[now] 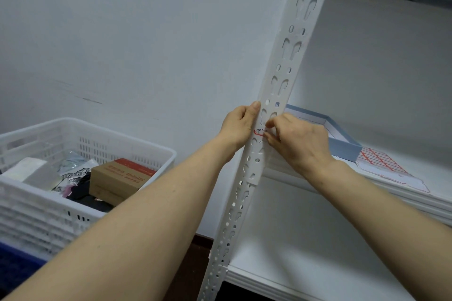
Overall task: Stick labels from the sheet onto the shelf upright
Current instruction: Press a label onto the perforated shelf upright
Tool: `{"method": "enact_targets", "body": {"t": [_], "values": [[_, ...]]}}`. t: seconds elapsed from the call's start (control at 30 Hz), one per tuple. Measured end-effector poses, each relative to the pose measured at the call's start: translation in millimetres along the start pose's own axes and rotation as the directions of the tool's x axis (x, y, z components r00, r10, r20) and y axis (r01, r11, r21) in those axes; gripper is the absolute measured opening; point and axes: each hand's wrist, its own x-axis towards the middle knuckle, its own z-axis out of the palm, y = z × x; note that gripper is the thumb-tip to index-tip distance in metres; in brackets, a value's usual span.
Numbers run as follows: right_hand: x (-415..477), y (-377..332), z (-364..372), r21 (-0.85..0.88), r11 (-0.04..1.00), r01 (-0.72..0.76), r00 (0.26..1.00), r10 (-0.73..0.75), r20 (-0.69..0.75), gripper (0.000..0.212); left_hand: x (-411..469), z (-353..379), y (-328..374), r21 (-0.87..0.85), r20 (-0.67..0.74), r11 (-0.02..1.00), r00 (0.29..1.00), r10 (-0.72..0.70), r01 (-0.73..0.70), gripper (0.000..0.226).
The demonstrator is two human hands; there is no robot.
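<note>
While the right hand [297, 137] pinches a small red-edged white label [259, 132] against the slotted white metal upright [281, 76] and the left hand [238, 127] grips its edge, the label may crease over a slot; the red-gridded label sheet [381, 161] lies near the shelf's front edge.

White shelf [367, 179] bearing label sheet [389, 166], blue box [342, 144]

A scuffed pale wall [122, 32] is seen behind a white plastic crate [61, 149]; what may be dark flooring [195, 247] is glimpsed below.
</note>
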Motion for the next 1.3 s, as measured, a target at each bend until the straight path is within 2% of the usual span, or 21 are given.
{"method": "enact_targets", "body": {"t": [0.1,0.17,0.23,0.5,0.7,0.8,0.9,1.03,1.2,1.3], "values": [[6,2,2,-0.077,0.996,0.033,0.998,-0.029,0.063,0.014,1,0,0,0.001,-0.005,1.0,1.0,-0.003,0.003,0.048],[10,0,2,-0.151,0.986,0.064,0.99,-0.045,0.13,0.028,1,0,0,0.001,-0.001,1.0,1.0,-0.007,0.007,0.046],[16,-3,-2,-0.192,0.978,0.086,0.989,-0.06,0.138,0.036,1,0,0,-0.002,0.001,1.0,1.0,-0.01,0.01,0.045],[23,-10,-5,-0.176,0.975,0.133,0.964,-0.087,0.25,0.04,0,1,1,-0.009,-0.005,1.0,1.0,-0.009,0.009,0.042],[13,-4,-4,-0.139,0.981,0.135,0.973,-0.104,0.206,0.043,1,1,1,-0.003,-0.006,1.0,1.0,-0.012,0.012,0.042],[5,-2,-3,-0.141,0.983,0.119,0.986,-0.1,0.133,0.032,1,1,1,-0.008,-0.005,1.0,1.0,-0.008,0.008,0.039],[-2,-1,-5,-0.079,0.997,-0.019,0.996,0.026,0.09,0.019,0,1,1,-0.003,-0.006,1.0,1.0,-0.007,0.007,0.037],[-9,4,-11,0.15,0.977,-0.15,0.983,0.131,0.129,0.012,-1,1,2,0.003,-0.01,1.0,1.0,-0.005,0.005,0.04],[-4,2,-8,0.16,0.985,-0.061,0.995,0.047,0.088,0.013,-3,1,3,0.012,-0.004,1.0,1.0,-0.008,0.008,0.039],[2,2,-2,0.059,0.998,0.01,0.996,-0.016,0.089,0.016,-4,0,3,0.017,-0.009,1.0,1.0,-0.013,0.013,0.047]]}}
